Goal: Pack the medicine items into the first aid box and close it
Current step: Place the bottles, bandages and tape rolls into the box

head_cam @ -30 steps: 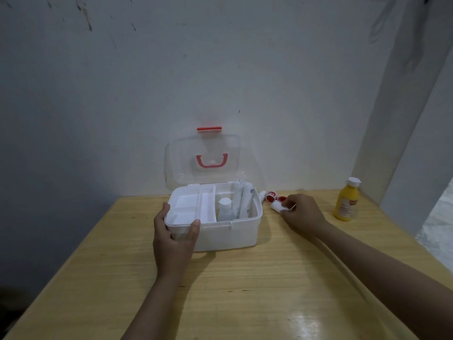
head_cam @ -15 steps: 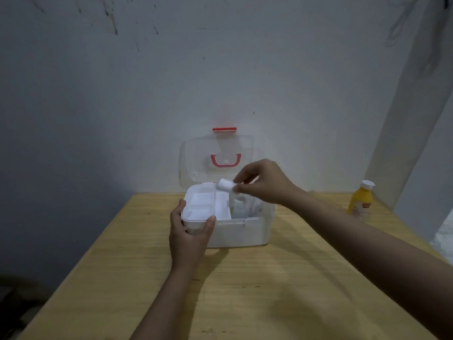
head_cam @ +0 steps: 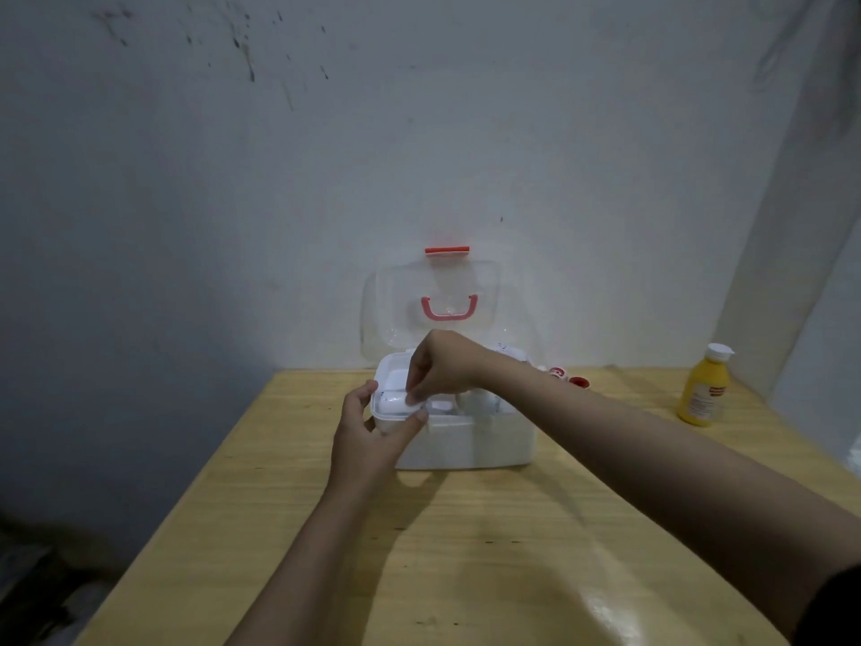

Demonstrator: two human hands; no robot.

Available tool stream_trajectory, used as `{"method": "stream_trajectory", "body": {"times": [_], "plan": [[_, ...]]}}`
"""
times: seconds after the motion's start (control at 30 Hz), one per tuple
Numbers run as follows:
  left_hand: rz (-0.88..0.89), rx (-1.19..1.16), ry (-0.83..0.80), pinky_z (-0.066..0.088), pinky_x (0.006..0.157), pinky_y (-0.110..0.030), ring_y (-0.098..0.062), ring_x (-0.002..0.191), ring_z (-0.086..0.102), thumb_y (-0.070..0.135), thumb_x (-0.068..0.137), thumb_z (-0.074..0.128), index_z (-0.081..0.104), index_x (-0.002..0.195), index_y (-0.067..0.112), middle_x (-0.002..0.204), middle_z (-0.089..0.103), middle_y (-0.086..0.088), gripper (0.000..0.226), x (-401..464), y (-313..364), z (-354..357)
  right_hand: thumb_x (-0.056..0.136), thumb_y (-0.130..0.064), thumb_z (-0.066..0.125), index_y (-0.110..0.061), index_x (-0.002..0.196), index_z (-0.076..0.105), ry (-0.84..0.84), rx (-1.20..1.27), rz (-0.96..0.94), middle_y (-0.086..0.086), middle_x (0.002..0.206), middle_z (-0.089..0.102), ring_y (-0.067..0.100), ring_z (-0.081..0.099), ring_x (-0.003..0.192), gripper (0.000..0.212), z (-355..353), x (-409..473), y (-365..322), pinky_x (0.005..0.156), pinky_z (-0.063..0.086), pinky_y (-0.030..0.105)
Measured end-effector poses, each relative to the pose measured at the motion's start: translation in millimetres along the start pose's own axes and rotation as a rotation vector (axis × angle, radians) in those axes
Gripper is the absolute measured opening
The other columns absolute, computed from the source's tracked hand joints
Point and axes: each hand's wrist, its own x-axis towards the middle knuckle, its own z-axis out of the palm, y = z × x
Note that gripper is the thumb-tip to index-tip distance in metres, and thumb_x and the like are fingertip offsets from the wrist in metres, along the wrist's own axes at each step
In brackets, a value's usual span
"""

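Observation:
The white first aid box [head_cam: 470, 442] stands open on the wooden table [head_cam: 466, 552], its clear lid [head_cam: 396, 291] with a red handle upright against the wall. My left hand [head_cam: 372, 435] grips the box's front left corner. My right hand [head_cam: 440, 366] reaches down into the left tray compartment, fingertips pinched on a small white item [head_cam: 396, 398] lying there. Other white items show blurred in the right compartment. Two red-capped items [head_cam: 566, 376] lie behind the box to the right, partly hidden by my forearm.
A yellow bottle [head_cam: 703, 389] with a white cap stands at the table's right, near the wall corner. The wall runs close behind the box. The table's left edge drops off to a dark floor.
My right hand picked up a small white item from the right of the box, carried it over the box, and now has lowered it into the left compartment. My left hand stays on the box.

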Motion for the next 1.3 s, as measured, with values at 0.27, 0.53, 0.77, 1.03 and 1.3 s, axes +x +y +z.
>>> {"method": "stream_trajectory", "body": {"times": [0.27, 0.53, 0.77, 1.03, 1.3], "plan": [[0.005, 0.036, 0.024, 0.049, 0.076, -0.025, -0.018, 0.109, 0.055, 0.035, 0.075, 0.075, 0.044, 0.132, 0.023, 0.133, 0.047, 0.007, 0.066, 0.6, 0.2, -0.2, 0.077, -0.019, 0.074, -0.009, 0.088, 0.075, 0.343, 0.201, 0.035, 0.001, 0.083, 0.073, 0.008, 0.065, 0.071, 0.014, -49.6, -27.8, 41.0, 0.068, 0.051, 0.019], [-0.031, 0.100, -0.004, 0.049, 0.086, -0.035, -0.023, 0.114, 0.055, 0.035, 0.072, 0.078, 0.044, 0.132, 0.020, 0.127, 0.047, 0.007, 0.071, 9.8, 3.4, -2.3, 0.077, -0.011, 0.071, -0.009, 0.086, 0.074, 0.480, 0.243, 0.384, 0.014, 0.085, 0.074, 0.016, 0.062, 0.065, 0.009, -41.6, -63.7, 138.0, 0.064, 0.052, 0.029], [-0.029, 0.069, 0.003, 0.048, 0.081, -0.031, -0.022, 0.109, 0.057, 0.033, 0.073, 0.078, 0.045, 0.132, 0.021, 0.126, 0.047, 0.009, 0.069, 8.0, 1.6, -0.8, 0.086, -0.014, 0.057, -0.023, 0.099, 0.071, 0.338, 0.175, 0.323, -0.014, 0.078, 0.064, -0.002, 0.052, 0.066, 0.021, 13.1, -55.6, 155.4, 0.055, 0.038, 0.010], [-0.022, 0.042, 0.013, 0.052, 0.082, -0.035, -0.023, 0.110, 0.060, 0.033, 0.071, 0.079, 0.047, 0.129, 0.023, 0.132, 0.050, 0.006, 0.067, 9.9, -4.9, -1.8, 0.080, -0.027, 0.058, -0.024, 0.082, 0.066, 0.412, 0.184, 0.371, -0.003, 0.082, 0.066, 0.015, 0.059, 0.077, 0.009, 24.0, -49.8, 165.6, 0.063, 0.046, 0.028], [-0.014, 0.042, 0.019, 0.052, 0.085, -0.036, -0.022, 0.110, 0.059, 0.032, 0.072, 0.079, 0.047, 0.129, 0.024, 0.132, 0.049, 0.008, 0.065, 8.6, -4.7, -1.6, 0.080, -0.020, 0.068, -0.023, 0.076, 0.065, 0.679, 0.359, 0.385, -0.002, 0.072, 0.061, 0.009, 0.054, 0.064, 0.006, 24.3, -77.0, 167.2, 0.056, 0.040, 0.019]]}}
